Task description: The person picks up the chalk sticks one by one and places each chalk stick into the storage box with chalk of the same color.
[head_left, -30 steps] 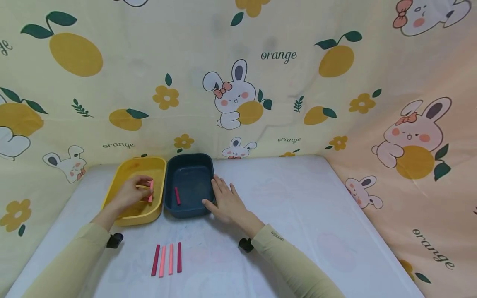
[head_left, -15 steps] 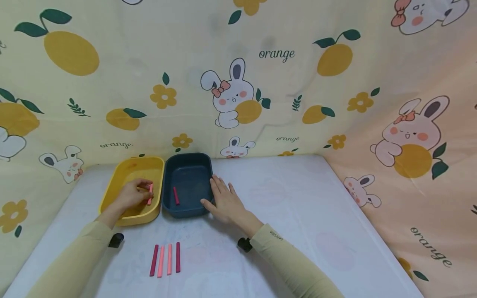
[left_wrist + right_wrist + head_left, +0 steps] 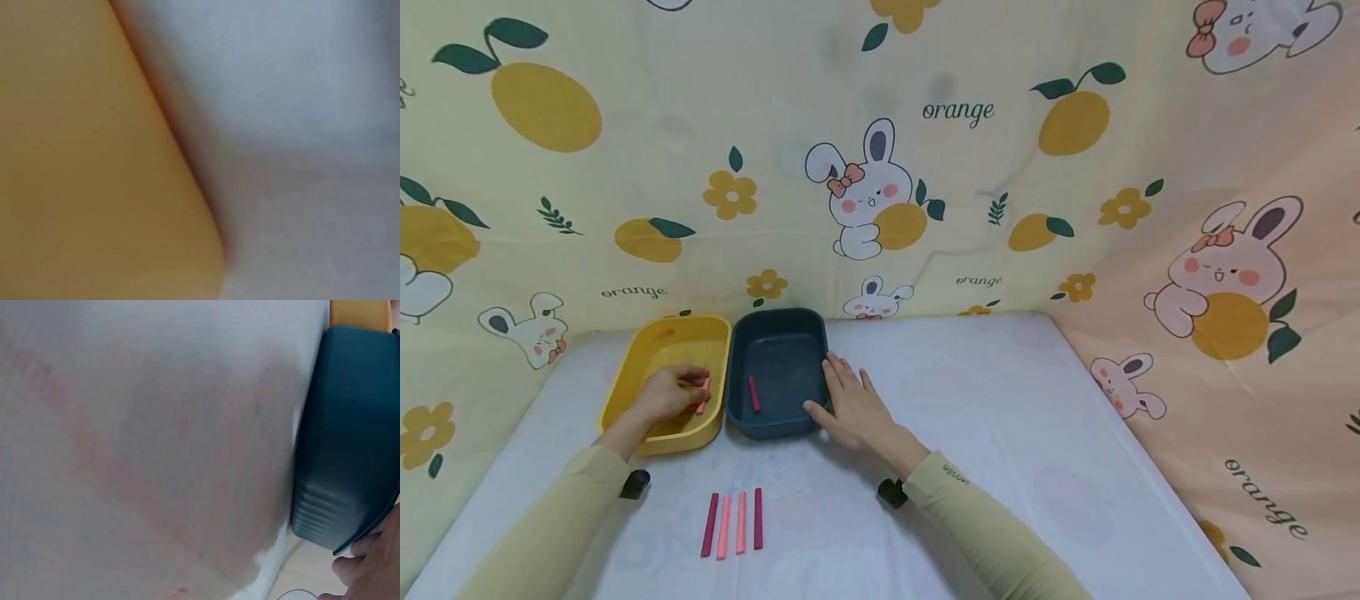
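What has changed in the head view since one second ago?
The left hand, pinching a pink stick in the yellow container, moved slightly down in the image; the stick tilts more. The right hand at the blue container and the stick row stayed.

Place: we see a small, cloth-walled tabletop nook | Signs: printed cloth (image 3: 775, 100) (rabbits and oranges, rather nursery-like to our eyes) rises along the far, left and right edges of a white table (image 3: 977, 417) | Kind: we cannot tell whether home, office or studio
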A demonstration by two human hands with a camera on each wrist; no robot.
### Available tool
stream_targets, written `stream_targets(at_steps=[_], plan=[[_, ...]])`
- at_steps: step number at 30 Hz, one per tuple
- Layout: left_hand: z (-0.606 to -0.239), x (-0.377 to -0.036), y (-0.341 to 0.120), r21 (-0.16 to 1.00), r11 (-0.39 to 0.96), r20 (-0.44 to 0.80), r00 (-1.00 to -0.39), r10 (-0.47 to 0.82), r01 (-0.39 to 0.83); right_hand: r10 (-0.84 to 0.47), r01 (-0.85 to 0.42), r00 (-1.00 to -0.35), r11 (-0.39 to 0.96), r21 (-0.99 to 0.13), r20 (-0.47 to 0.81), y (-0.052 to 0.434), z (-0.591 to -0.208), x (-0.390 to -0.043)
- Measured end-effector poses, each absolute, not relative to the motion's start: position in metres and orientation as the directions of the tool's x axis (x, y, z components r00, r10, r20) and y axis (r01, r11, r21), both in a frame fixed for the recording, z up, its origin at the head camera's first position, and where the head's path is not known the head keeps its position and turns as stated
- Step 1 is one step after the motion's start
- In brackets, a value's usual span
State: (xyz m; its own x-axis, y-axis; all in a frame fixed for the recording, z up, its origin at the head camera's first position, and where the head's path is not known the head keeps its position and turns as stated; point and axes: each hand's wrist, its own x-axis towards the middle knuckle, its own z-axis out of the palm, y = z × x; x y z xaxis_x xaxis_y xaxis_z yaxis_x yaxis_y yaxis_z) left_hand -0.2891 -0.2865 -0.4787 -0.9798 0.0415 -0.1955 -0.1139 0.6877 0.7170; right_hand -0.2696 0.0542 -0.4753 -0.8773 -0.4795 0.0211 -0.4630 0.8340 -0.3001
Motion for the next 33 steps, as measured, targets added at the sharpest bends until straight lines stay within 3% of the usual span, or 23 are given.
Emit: stream_targets(at_steps=[18,33], plan=[[-0.476,-0.283,-0.292,0.761,0.637,-0.197,-0.979,0.048,-0.122,-0.475,-0.46,-0.88,0.835,-0.301,0.025,0.057,-0.482,-0.273],[-0.449,-0.243,-0.289,0.799,0.601,-0.021,-0.999,0.032,0.002,-0.466,-0.453,-0.884,0.839,-0.301,0.03,0.059,-0.484,-0.274]])
